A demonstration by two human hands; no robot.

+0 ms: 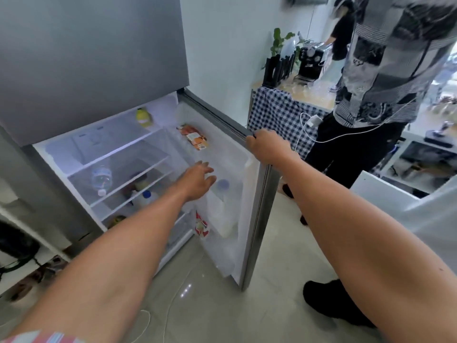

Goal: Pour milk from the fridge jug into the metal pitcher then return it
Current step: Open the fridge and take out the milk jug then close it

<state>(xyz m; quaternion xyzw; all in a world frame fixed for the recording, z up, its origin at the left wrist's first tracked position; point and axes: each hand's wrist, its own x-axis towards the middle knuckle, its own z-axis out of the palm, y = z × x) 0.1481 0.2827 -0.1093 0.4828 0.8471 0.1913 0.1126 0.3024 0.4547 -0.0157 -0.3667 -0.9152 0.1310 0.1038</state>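
Directly beyond the spread left hand (pixel 197 180) stands the upright, blue-capped translucent milk jug (pixel 221 206) in the door rack; right hand (pixel 265 147) grips the grey fridge door (pixel 257 219).

Milk jug (pixel 223 206): a white, translucent plastic jug with a pale blue cap — it stood upright in my fridge's door shelf.
Fill: it looked white with milk through most of its body.
Place: low on the open door's inner side, just under my outstretched fingers — whether they touched it, I couldn't tell.
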